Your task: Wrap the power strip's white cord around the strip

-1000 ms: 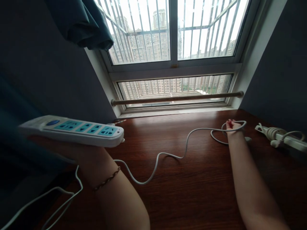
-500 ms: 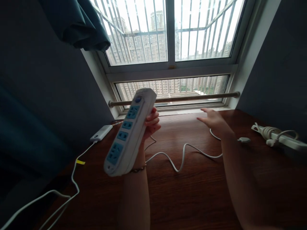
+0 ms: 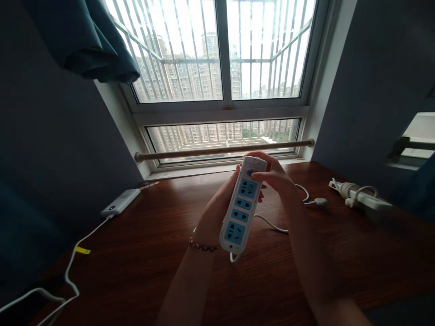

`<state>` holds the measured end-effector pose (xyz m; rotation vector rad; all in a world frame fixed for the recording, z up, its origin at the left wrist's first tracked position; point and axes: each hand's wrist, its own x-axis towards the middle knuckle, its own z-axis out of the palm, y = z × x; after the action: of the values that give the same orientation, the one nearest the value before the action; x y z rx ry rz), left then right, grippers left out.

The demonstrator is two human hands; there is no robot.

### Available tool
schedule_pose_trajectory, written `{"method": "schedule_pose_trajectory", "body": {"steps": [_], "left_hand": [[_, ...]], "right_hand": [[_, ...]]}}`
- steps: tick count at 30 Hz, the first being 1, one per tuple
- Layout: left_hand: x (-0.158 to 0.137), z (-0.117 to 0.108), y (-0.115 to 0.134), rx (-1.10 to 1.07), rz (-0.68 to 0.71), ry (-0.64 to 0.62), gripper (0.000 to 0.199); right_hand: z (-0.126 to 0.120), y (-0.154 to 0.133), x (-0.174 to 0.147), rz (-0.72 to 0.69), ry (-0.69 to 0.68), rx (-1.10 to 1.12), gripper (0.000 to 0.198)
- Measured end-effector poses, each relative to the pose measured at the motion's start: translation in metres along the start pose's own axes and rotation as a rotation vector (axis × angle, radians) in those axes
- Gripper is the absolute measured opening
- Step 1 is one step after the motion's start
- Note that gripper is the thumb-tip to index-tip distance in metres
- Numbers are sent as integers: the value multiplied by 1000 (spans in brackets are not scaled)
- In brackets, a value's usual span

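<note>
A white power strip with blue sockets is held up above the brown wooden tabletop, its socket face towards me and its top end leaning right. My left hand grips it from behind along the left side, most of its fingers hidden. At the upper end my right hand is closed around the strip, with the thumb on the round blue switch. The strip's white cord shows below and behind it, running right along the table. A white plug lies on the wood beyond my right forearm.
On the right lies another white power strip with its cord wound round it. A white box-shaped device with a cable and yellow tag is at the left. Behind the table are a rail and barred window; a blue curtain hangs upper left.
The power strip has moved right and turned more upright, with my left hand still on it. My right hand has come in from the right and taken hold of its top end.
</note>
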<state>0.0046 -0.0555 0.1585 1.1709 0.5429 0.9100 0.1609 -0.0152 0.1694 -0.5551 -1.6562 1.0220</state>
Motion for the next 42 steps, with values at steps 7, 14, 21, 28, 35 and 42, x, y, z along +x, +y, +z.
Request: {"method": "schedule_pose_trajectory", "body": {"steps": [7, 14, 21, 28, 35, 42], "left_hand": [[7, -42, 17, 797, 240, 208, 66], [-7, -53, 29, 1442, 405, 550, 55], [-37, -75, 55, 1474, 411, 679, 56], [-54, -85, 66, 1562, 281, 684, 59], [-76, -88, 72, 1353, 150, 332, 57], [-85, -75, 73, 1268, -48, 140, 54]], "right_hand": [[21, 5, 13, -110, 441, -249, 57], [32, 19, 19, -65, 471, -111, 77], [36, 51, 23, 197, 17, 156, 84], [46, 103, 22, 405, -420, -177, 27], [6, 120, 32, 235, 406, -491, 14], [-30, 101, 30, 36, 908, -240, 31]]}}
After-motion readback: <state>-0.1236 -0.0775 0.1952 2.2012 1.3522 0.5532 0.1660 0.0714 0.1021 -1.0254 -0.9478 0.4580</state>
